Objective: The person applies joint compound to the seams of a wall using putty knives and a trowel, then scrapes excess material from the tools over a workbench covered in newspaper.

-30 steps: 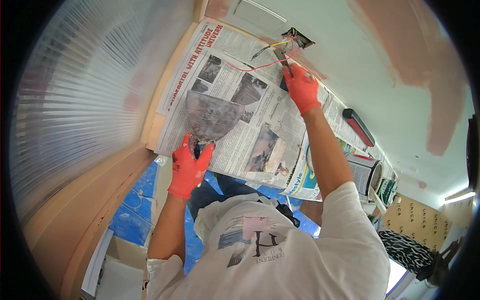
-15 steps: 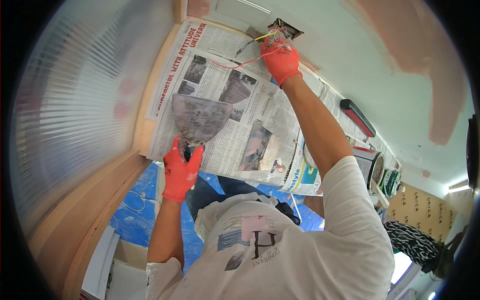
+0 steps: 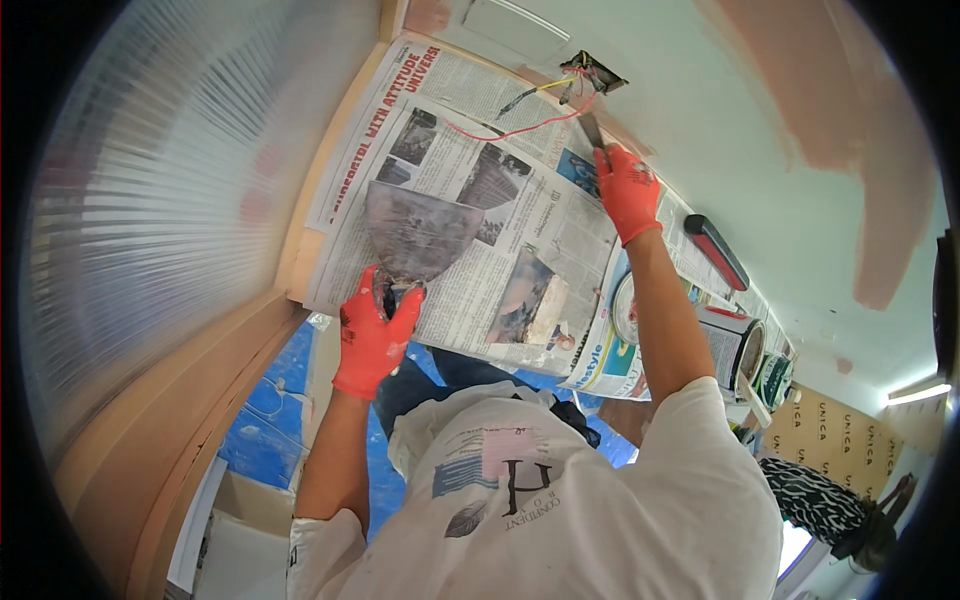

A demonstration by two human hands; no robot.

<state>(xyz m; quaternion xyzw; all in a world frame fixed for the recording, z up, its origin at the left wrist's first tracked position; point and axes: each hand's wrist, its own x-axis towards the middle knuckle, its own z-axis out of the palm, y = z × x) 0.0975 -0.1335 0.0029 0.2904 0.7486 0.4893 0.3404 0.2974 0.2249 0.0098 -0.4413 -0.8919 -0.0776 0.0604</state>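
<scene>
Closed up in a red glove, my right hand (image 3: pixel 628 190) has hold of a thin scraper (image 3: pixel 592 130), with most of its handle hidden in my fingers. It is long, and it points away from me and a bit left, up toward the wall hole (image 3: pixel 605 78). Its tip sits just under that hole, close to the red wire (image 3: pixel 500 139) that hangs out. I cannot tell if the tip touches anything. This hand is much nearer the hole than my other one.

My left hand (image 3: pixel 372 335) is well apart from the hole, off to its left and closer to me. Thumb and fingers bend round the dark handle of a wide scraper (image 3: pixel 425 235). The blade is between that hand and the hole, broad edge away from me. It is over the newspaper (image 3: pixel 450 320), but I cannot tell if it touches.

The paper spreads from below the hole back toward me. To the right of the hole, by the wall (image 3: pixel 690 140), lies a long black and red thing (image 3: pixel 717 250), and past it a tin (image 3: pixel 728 348). Far left of the hole stands a ribbed see-through sheet (image 3: pixel 190 200), and lower than the hole, on the floor, is blue sheeting (image 3: pixel 265 440)
</scene>
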